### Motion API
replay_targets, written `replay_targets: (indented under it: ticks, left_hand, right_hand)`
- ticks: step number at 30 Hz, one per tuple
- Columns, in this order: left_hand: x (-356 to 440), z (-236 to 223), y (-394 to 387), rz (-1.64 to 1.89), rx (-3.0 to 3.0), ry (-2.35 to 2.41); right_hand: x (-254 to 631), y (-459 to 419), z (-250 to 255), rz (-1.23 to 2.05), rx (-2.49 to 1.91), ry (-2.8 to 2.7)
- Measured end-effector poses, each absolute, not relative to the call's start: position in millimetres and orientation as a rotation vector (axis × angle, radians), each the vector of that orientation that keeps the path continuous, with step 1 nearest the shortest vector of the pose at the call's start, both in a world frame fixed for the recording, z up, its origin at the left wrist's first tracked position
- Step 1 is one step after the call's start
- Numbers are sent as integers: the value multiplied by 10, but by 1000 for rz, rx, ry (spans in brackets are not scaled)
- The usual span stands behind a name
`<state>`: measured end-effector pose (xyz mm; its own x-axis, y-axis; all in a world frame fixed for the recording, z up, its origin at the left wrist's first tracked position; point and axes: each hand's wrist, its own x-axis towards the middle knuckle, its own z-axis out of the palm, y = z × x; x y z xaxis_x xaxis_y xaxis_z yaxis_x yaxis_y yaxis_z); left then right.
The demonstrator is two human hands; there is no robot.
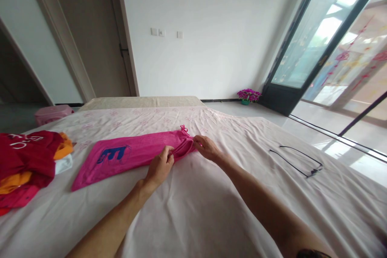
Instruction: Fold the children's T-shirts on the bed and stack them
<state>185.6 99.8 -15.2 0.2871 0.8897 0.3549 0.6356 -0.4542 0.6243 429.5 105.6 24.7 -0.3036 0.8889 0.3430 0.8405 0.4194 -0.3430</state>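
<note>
A pink garment (pixel 130 155) with a blue letter print lies folded lengthwise across the bed (pixel 211 209). My left hand (pixel 159 167) pinches its near edge close to the right end, fingers closed on the cloth. My right hand (pixel 207 147) grips the waistband end of the garment, where a pink drawstring bow (pixel 183 129) sticks up just behind it.
A pile of red, orange and white clothes (pixel 27 161) sits at the bed's left edge. A black wire hanger (pixel 298 161) lies on the sheet to the right. A pink stool (pixel 51 113) stands beyond the bed; glass doors (pixel 332 48) and a flower pot (pixel 248 96) are at right.
</note>
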Motion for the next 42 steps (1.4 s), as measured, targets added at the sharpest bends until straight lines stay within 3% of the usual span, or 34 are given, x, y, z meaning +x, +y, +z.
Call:
replay_targets:
  ticks: [16,21,26,30,36,42]
  left_hand:
    - [1886,-118,1254,801,2164,1778]
    - [1814,-122,1237,939,2578,1712]
    - [1823,-165,1152,970,2954,1168]
    - [1837,-267,1094,752,2879,1285]
    - [1799,-331,1089,745,2687,1542]
    - [1701,-262,1138,1112,2520,1582]
  right_hand:
    - [3970,1643,8,37,-2071,-1969]
    - [3925,1609,-7,34,-2120,-1919]
    - [3870,1504,116,-120,-1924,-1890]
    - [3795,1366,198,-177,-1661,-1990]
    - [3751,1346,-9,-28,-1345,-2231]
    - [3734,1379,-176,-25,-1421,-2172]
